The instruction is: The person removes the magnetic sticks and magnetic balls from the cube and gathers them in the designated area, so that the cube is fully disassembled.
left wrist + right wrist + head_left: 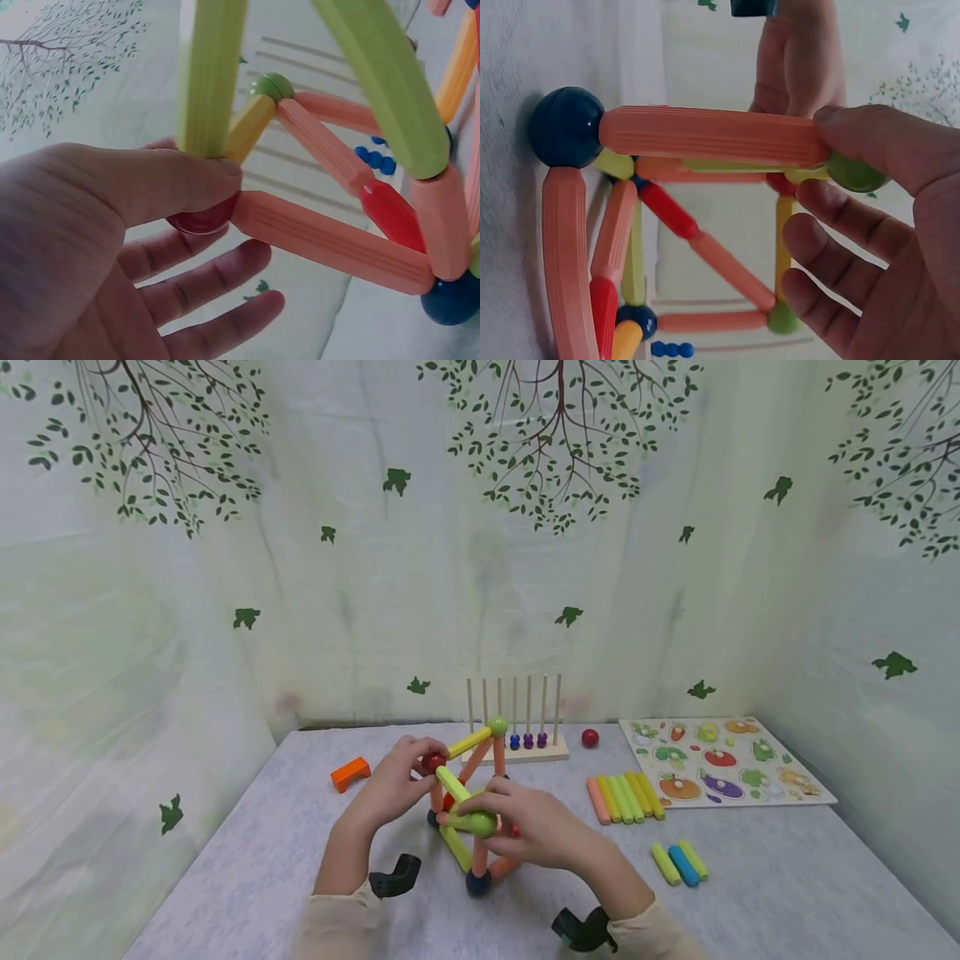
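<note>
A frame of coloured building rods and balls stands on the table, with dark blue balls (478, 883) at its base. At an upper corner my left hand (393, 785) pinches a red ball (204, 217), its thumb lying over the ball and the end of a yellow-green rod (210, 82). The other left fingers extend below. My right hand (543, 831) holds a green ball (859, 174) at the near upper corner, thumb by the top of an upright salmon rod (712, 135). Between these two balls runs the yellow-green rod. Another green ball (497, 726) tops the far corner.
Behind the frame is a wooden peg stand (551, 750) with beads. A red ball (590, 738) and a vegetable picture board (750, 793) lie back right. Loose rods (624, 798) are lined up on the right, with several more (684, 865) nearer. An orange block (350, 773) lies left.
</note>
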`<action>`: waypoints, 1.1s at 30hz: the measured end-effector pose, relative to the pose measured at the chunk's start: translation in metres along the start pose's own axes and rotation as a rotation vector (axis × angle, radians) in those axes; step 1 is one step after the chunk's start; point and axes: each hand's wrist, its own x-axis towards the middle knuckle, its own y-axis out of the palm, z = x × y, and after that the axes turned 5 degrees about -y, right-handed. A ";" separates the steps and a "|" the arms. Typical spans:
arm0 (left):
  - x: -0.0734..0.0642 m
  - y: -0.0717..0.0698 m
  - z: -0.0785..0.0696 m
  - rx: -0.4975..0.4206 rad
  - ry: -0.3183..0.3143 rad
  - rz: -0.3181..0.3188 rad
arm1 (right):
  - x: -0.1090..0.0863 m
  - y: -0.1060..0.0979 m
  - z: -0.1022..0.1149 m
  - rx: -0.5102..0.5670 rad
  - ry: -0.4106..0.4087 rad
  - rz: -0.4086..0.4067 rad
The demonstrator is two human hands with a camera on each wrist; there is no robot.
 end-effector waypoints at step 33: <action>-0.032 -0.028 -0.043 0.181 -0.133 0.201 | -0.015 -0.025 -0.047 -0.021 0.078 -0.221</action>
